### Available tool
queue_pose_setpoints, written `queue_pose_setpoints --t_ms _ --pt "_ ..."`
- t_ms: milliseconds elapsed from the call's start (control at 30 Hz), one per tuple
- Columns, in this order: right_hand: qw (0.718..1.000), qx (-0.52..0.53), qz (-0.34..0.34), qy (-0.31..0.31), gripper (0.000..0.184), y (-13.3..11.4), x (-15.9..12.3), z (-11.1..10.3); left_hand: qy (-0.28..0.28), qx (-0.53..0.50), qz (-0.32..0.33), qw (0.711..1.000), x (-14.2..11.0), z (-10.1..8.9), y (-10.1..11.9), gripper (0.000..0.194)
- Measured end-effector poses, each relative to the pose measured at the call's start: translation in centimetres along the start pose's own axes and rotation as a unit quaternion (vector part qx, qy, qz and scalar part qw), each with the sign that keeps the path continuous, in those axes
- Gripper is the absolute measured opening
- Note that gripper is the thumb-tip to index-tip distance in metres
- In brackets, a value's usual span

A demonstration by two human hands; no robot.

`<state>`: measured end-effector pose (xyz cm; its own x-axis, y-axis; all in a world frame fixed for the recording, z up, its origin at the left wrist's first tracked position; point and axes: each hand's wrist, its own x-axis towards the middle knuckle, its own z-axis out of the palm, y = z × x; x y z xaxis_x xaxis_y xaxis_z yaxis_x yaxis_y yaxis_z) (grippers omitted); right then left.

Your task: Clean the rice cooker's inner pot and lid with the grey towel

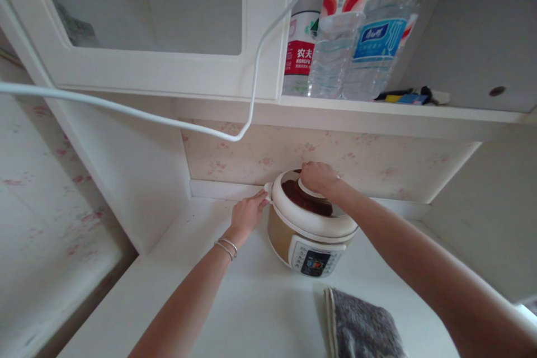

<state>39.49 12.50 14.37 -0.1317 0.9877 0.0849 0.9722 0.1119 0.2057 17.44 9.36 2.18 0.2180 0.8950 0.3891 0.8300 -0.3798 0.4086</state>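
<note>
A small cream and tan electric cooker (311,235) with a front control panel stands on the white counter (251,296), near the back wall. Its lid (312,207) has a dark glass centre and a white knob. My right hand (319,177) is closed over the lid's knob from above. My left hand (247,213), with thin bracelets on the wrist, grips the small side handle on the cooker's left rim, fingers curled around it.
A grey cloth (361,327) lies on the counter at the front right. A shelf above holds three plastic water bottles (335,39) and small items (413,96). A white cable (168,117) hangs across a cabinet door (159,17). Flowered wallpaper covers the walls.
</note>
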Motion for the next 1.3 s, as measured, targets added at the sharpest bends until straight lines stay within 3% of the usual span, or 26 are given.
queue_pose_setpoints --t_ms 300,400,533,700,800,900,1033,1133,1167,1233,1300 --pt "0.984 -0.044 -0.166 0.053 0.036 1.6 -0.5 -0.4 -0.011 0.007 -0.007 1.000 0.0 -0.3 0.1 0.038" --pt "0.978 -0.055 -0.193 0.064 0.035 1.7 -0.8 -0.5 -0.013 0.012 -0.013 1.000 -0.1 -0.5 0.2 0.039" --pt "0.978 -0.061 -0.177 0.088 0.041 1.7 -1.7 -0.3 -0.012 0.016 -0.012 1.000 -0.3 -0.5 0.3 0.039" --pt "0.968 -0.008 -0.155 0.199 0.043 2.3 -3.7 -0.8 -0.004 0.008 -0.013 1.000 -0.2 -0.2 -0.1 0.038" --pt "0.960 0.026 -0.126 0.250 0.037 3.8 -6.1 -1.2 -0.009 -0.007 -0.015 1.000 -0.1 -0.2 -0.2 0.039" --pt "0.955 0.097 -0.055 0.275 0.033 5.3 -10.0 -0.6 -0.022 -0.013 -0.024 0.999 -0.1 -0.5 -0.1 0.041" --pt "0.930 0.289 0.029 0.226 0.029 5.7 -17.9 2.5 -0.028 -0.007 -0.023 0.999 -0.3 -0.7 0.4 0.041" --pt "0.909 0.406 0.032 0.085 0.034 4.3 -24.7 6.5 -0.012 0.001 -0.018 1.000 -0.6 -0.5 0.8 0.040" --pt "0.908 0.417 0.013 0.025 0.035 3.6 -26.9 8.2 -0.002 0.001 -0.013 1.000 -0.7 -0.3 0.8 0.040" --pt "0.916 0.398 -0.021 -0.039 0.038 2.0 -31.0 12.3 0.017 -0.002 0.000 1.000 -0.9 0.0 0.9 0.041" --pt "0.942 0.329 -0.043 -0.056 0.064 0.4 -34.6 16.9 0.030 -0.008 0.005 1.000 -1.0 0.4 0.8 0.041"
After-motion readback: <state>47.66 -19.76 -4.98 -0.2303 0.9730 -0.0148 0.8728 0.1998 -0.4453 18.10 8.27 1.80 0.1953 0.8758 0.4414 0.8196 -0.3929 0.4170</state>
